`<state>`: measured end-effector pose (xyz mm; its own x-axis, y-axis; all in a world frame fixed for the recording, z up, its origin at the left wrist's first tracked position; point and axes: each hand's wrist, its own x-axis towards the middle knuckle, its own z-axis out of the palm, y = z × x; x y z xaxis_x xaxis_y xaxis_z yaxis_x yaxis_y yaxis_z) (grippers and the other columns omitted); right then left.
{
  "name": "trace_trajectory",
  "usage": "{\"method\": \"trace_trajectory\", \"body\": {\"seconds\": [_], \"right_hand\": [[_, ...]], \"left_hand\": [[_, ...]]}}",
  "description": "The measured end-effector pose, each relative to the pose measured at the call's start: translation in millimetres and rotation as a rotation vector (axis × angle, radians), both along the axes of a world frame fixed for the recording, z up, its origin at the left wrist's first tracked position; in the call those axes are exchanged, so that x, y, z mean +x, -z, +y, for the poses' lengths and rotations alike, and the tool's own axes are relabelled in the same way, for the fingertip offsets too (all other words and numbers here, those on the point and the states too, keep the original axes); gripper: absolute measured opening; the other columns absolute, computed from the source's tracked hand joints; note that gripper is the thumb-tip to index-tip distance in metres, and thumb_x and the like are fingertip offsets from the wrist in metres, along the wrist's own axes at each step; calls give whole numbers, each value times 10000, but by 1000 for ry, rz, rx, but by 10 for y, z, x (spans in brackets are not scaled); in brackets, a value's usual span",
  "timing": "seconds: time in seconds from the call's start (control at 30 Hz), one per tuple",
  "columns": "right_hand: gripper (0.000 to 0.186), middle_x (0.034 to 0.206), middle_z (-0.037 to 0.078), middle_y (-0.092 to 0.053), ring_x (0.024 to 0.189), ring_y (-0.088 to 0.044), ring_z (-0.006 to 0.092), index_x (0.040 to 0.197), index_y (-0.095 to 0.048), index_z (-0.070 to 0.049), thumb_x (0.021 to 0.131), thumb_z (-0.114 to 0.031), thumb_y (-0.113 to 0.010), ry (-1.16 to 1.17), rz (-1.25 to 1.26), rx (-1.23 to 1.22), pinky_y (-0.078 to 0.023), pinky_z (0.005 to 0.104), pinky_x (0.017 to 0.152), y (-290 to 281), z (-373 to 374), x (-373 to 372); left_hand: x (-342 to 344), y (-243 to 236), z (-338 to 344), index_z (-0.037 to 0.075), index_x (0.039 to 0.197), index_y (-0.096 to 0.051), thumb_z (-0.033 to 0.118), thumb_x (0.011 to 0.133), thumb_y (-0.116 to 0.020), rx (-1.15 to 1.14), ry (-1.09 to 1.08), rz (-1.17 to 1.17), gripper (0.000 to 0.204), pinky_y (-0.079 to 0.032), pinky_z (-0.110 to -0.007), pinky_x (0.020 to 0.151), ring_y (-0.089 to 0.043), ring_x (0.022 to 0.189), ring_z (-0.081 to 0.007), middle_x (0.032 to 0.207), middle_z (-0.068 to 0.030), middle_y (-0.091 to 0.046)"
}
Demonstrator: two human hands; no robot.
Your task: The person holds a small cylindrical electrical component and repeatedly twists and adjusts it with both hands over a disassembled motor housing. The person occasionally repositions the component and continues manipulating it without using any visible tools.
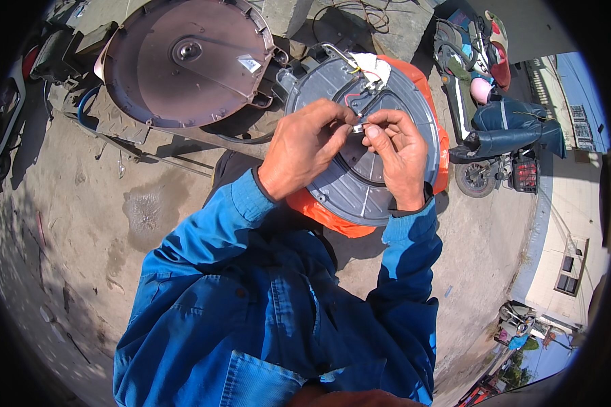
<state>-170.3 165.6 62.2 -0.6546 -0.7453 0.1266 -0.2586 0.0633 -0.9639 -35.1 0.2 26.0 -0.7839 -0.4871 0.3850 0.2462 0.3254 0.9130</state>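
My left hand (312, 142) and my right hand (397, 149) meet over a round grey ribbed housing (316, 183), fingertips pinched around a small white piece (358, 128), perhaps a connector. Thin red wire (350, 96) lies on the housing above them. At the housing's top are a metal bracket with a yellow wire and a crumpled white sheet (375, 68). An orange plastic sheet (343, 225) shows beneath and around the housing.
A large brown round cover (163, 74) rests at the upper left on a low metal stand (136, 136). A coiled cable (360, 20) is at the top. Scooters (482, 169) are parked at the right, beside a white building (563, 251). Concrete ground (102, 224) surrounds me.
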Motion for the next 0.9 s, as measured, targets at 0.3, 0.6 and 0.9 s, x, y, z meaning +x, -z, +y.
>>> {"method": "trace_trajectory", "body": {"seconds": [0.3, 0.6, 0.9], "right_hand": [[213, 1119, 75, -764, 971, -712, 120, 1250, -703, 8, 1068, -74, -779, -13, -1, -16, -596, 279, 860, 24, 2, -9], [211, 1158, 62, -761, 972, -708, 99, 1276, -693, -6, 1081, -58, -753, -16, 8, -9, -580, 255, 845, 41, -7, -9], [186, 1146, 68, -757, 966, -710, 109, 1250, -697, 12, 1073, -21, -745, -7, 14, 4, -590, 270, 842, 50, -15, -13]], "left_hand": [[-24, 26, 6, 2, 1158, -757, 39, 1016, -768, 35, -2, 28, 148, -640, -359, 798, -802, 903, -280, 1068, -134, -760], [-13, 7, 15, 12, 1148, -754, 35, 1008, -779, 46, -19, 13, 144, -630, -368, 808, -793, 912, -297, 1058, -130, -754], [-10, 1, 15, 21, 1147, -753, 6, 988, -794, -25, -46, 8, 165, -623, -358, 807, -781, 927, -272, 1062, -112, -753]]}}
